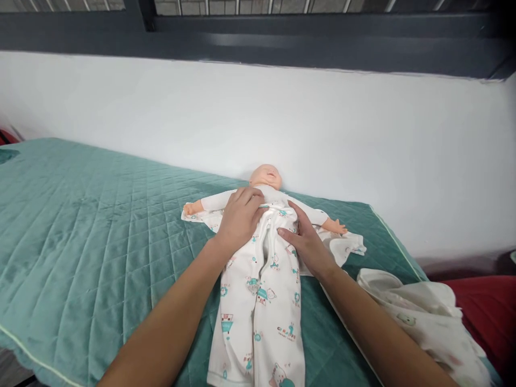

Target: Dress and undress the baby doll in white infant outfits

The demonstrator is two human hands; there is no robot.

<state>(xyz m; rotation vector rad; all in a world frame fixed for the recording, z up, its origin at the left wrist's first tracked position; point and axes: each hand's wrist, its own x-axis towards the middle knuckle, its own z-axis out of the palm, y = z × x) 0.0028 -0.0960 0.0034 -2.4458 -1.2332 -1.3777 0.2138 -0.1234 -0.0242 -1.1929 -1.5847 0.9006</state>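
Note:
A baby doll (266,176) lies on its back, head toward the wall and arms spread, in a white long-sleeved top (220,200). White baby trousers (262,301) with teal and red animal prints cover its lower body, legs pointing toward me. At the waistband, my left hand (242,217) is closed on the left side, fingers bent over the cloth. My right hand (308,242) grips the trousers on the right, thumb on the front and fingers along the side. Beneath the doll's arms lies a spread printed garment (346,244); the doll's trunk hides its middle.
A green quilted cover (121,236) lies under the doll, against a white wall (161,113). At lower right are a bundle of white printed cloth (423,312) and something red (489,306). A dark window frame (282,43) runs above the wall.

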